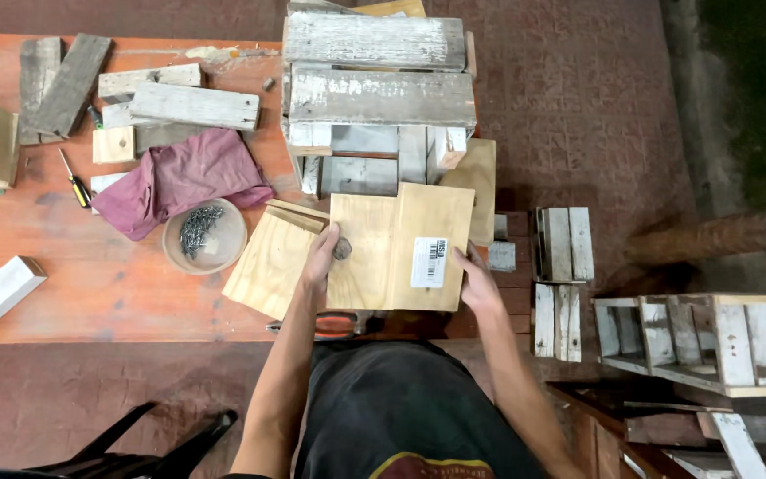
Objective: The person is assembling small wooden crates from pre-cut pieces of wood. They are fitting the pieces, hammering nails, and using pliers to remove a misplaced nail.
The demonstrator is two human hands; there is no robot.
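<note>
Gripping plywood panel by both side edges, left hand and right hand steady it above worktop, bowl of nails left.

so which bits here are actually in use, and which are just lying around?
In use: left hand, right hand, plywood board, second board.
Lying about: nail bowl, maroon cloth, screwdriver, whitewashed crate, grey planks.

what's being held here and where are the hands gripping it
A light plywood board is held by its two side edges: left hand on the left edge, right hand on the lower right edge.
</note>
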